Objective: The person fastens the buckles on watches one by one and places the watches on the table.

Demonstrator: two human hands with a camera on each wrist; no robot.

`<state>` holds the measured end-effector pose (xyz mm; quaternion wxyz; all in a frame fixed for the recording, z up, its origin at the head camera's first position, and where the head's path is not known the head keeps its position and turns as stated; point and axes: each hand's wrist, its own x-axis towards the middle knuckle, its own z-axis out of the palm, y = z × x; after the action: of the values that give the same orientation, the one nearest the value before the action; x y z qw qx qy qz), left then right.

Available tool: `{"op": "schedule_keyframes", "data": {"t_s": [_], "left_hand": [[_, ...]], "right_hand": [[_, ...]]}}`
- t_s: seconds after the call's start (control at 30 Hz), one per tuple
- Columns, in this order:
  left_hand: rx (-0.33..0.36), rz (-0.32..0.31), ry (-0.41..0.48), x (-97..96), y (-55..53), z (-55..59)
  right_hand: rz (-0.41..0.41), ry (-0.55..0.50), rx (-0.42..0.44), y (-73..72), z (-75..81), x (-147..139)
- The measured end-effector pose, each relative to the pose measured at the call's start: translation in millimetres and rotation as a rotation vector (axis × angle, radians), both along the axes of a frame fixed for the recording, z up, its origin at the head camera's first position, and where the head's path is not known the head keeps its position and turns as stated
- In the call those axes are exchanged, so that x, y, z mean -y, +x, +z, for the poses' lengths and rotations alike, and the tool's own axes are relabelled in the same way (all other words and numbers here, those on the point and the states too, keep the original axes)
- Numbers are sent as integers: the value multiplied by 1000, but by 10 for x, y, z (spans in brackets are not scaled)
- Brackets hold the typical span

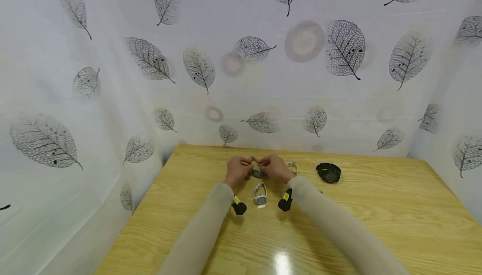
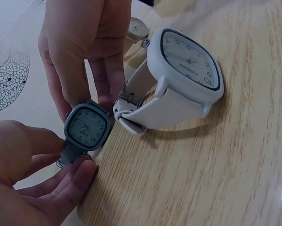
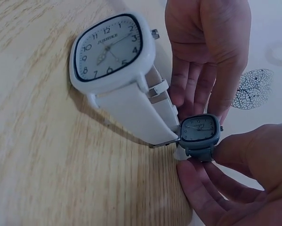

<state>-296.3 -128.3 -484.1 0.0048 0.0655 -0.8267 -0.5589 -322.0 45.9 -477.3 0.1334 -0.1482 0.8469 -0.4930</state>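
Note:
Both hands meet over the far middle of the table around a small grey-green wristwatch (image 2: 86,126) with a rounded square dial. On one side of the case, thumb and fingers of my left hand (image 1: 237,169) pinch its strap. From the other side my right hand (image 1: 274,167) grips the strap, its thumb and fingers close to the case (image 3: 199,128). The rest of the strap is partly hidden by the fingers. Just nearer to me, a white wristwatch (image 1: 260,194) stands on the table with its strap buckled into a loop and its dial facing up toward me.
A pale beige watch (image 1: 292,167) lies beyond my right hand. Farther right on the wooden table (image 1: 384,208) is a bulky black watch (image 1: 329,173). A leaf-patterned white curtain (image 1: 226,99) hangs along the table's back edge and the sides.

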Motion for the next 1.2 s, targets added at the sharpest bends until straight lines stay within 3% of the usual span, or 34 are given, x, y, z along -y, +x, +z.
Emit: {"op": "schedule_keyframes", "data": {"t_s": [0.37, 0.53, 0.63, 0.8, 1.0, 1.2], "left_hand": [[8, 23, 80, -13, 5, -27], [18, 47, 125, -20, 0, -31], [-16, 51, 116, -33, 4, -6], [-73, 52, 109, -73, 18, 66], [-98, 35, 227, -94, 43, 113], [-144, -41, 343, -52, 75, 98]], "right_hand": [[-46, 7, -18, 44, 14, 22], [-69, 53, -109, 48, -4, -3], [-86, 65, -154, 67, 11, -33], [-72, -32, -112, 111, 59, -86], [-41, -161, -85, 131, 88, -125], [-36, -213, -93, 140, 82, -153]]}}
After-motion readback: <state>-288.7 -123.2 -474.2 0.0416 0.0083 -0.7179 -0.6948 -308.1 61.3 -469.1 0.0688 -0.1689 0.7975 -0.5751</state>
